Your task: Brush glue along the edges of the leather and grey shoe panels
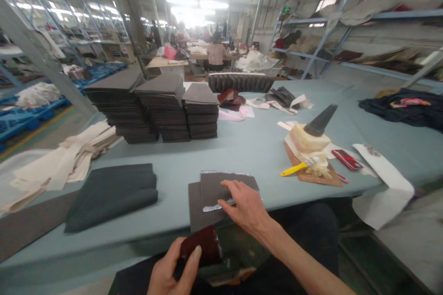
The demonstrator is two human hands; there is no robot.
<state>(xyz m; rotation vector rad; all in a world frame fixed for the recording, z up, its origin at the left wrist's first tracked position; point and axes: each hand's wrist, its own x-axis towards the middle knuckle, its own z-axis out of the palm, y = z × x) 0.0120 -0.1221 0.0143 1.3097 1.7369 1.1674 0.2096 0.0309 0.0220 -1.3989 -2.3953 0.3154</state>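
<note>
My left hand [175,267], below the table's front edge, is closed with thumb and fingers on a dark red piece of leather-like material [204,245]. Whitish streaks run along that piece's right edge. My right hand [244,203] lies over a dark grey panel [212,186] at the table's front, its thumb and fingers apart. Whitish, glue-like strips mark the panel's far and near edges. Partly beneath it is a second grey panel [194,214], which reaches the table edge. My right hand covers part of the upper panel.
Tall stacks of dark grey panels [200,115] stand at the back left. Nearer lies a folded dark cloth [112,196], beside pale fabric strips [72,154]. At right are a yellow-handled brush [294,169], a black cone-topped container [320,122] and a red box [347,160].
</note>
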